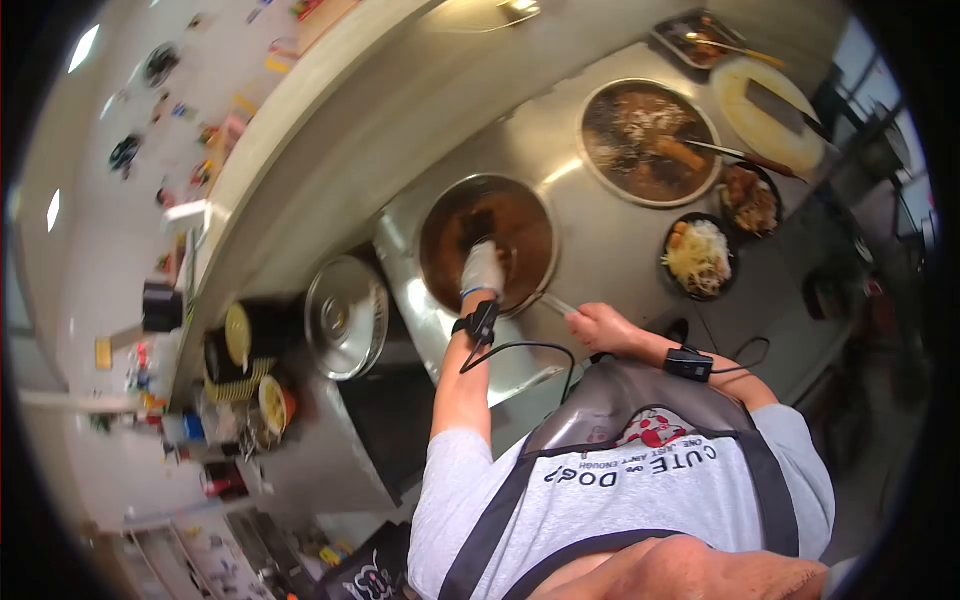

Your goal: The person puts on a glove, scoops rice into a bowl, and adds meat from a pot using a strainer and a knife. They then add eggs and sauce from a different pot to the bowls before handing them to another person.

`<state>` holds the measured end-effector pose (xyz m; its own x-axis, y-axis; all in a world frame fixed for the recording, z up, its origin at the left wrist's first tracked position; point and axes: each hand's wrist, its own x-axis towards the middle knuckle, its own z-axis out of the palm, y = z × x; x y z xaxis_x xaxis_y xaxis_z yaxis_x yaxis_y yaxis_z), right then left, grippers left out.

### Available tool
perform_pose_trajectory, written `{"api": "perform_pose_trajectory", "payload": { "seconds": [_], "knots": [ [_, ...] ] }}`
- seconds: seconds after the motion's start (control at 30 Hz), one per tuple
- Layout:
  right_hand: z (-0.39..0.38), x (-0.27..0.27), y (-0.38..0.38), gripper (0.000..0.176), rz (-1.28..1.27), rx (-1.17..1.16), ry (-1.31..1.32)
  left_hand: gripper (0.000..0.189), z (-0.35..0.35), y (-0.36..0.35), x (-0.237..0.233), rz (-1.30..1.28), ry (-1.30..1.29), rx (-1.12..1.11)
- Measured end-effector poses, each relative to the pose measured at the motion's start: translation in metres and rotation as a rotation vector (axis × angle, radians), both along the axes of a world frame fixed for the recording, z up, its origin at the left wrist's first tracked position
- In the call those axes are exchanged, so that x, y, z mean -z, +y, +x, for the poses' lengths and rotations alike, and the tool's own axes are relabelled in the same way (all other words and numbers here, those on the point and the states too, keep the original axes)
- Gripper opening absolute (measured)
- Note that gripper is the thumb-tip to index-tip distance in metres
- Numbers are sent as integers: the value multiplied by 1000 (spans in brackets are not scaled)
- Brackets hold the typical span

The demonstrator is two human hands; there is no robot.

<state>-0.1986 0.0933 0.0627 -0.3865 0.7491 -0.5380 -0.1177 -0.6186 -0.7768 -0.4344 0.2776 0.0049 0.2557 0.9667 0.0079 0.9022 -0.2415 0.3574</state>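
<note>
My left hand (483,268), in a whitish glove, reaches into a round metal pot (553,235) of brown broth (445,250). Its fingers are closed around something at a dark patch in the broth; I cannot tell what they hold. In my right hand (601,328), just outside the pot's near right rim, is the handle of a ladle (557,305). The handle slants over the rim, and its rounded head is partly hidden beside my left hand.
To the right stands a second pot (640,190) with food and tongs. Nearby are a bowl of noodles (700,258), a bowl of meat (750,200), a cleaver (775,103) on a round board (735,90), and a tray (690,50). A metal lid (340,318) leans left.
</note>
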Motion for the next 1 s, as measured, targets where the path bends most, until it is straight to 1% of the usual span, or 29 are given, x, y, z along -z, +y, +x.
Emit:
{"api": "perform_pose_trajectory", "payload": {
  "seconds": [0.03,0.07,0.1,0.13,0.17,0.2,0.23,0.3,0.33,0.37,0.47,0.53,0.57,0.6,0.63,0.7,0.73,0.77,0.8,0.83,0.87,0.9,0.97,1.0],
  "knots": [
    [-2,-1,-3,38,59,-9,-86,17,8,-5,-5,-266,-333,-215],
    [-5,-3,-4,39,112,-9,-179,18,16,-12,-21,-334,-334,-230],
    [-4,-6,-7,40,195,-16,-229,17,6,-5,3,-68,32,-11],
    [-6,-2,-8,41,163,-15,-226,17,21,-13,-23,-293,-158,-183],
    [-8,-7,-8,43,135,13,-194,17,18,-13,-18,-222,-26,-108],
    [-10,-4,-8,43,128,29,-194,11,18,-17,-23,-196,50,-49],
    [-11,-3,-9,43,122,75,-214,13,8,-12,-7,-139,115,30],
    [-12,-3,-7,43,111,43,-202,17,-4,1,9,-209,203,192],
    [-11,-5,-7,43,112,68,-211,18,-4,1,3,-236,206,216],
    [-10,-7,-6,43,86,47,-197,18,-4,1,-2,-263,211,235],
    [-15,5,-4,42,79,33,-188,19,-15,9,9,-315,196,272],
    [-17,11,-2,43,99,10,-186,20,-19,4,5,-302,199,293],
    [-16,12,-1,43,102,38,-190,20,-16,6,1,-290,204,309],
    [-18,13,-3,43,124,28,-184,14,-17,2,0,-223,193,322],
    [-18,11,-3,43,145,15,-177,14,-21,5,11,-222,193,331],
    [-15,7,-6,43,131,18,-183,8,-20,10,27,-440,-254,-67],
    [-13,4,-6,42,111,10,-172,8,-15,17,30,-741,-806,-523],
    [-13,2,-5,41,92,1,-159,8,-15,20,32,-746,-804,-524],
    [-14,8,-2,41,87,3,-158,9,-15,19,27,-614,-631,-350],
    [-16,17,3,42,134,-37,-185,11,-15,18,19,-479,-457,-179],
    [-19,26,9,43,184,-76,-212,14,-15,23,7,-385,-249,-186],
    [-23,30,13,43,183,-70,-212,14,-23,34,11,-385,-247,-181],
    [-29,34,22,48,96,-29,-198,13,-40,53,28,-101,-427,-269],
    [-28,37,25,48,95,-25,-195,13,-31,50,11,-102,-423,-266]
  ]
}}
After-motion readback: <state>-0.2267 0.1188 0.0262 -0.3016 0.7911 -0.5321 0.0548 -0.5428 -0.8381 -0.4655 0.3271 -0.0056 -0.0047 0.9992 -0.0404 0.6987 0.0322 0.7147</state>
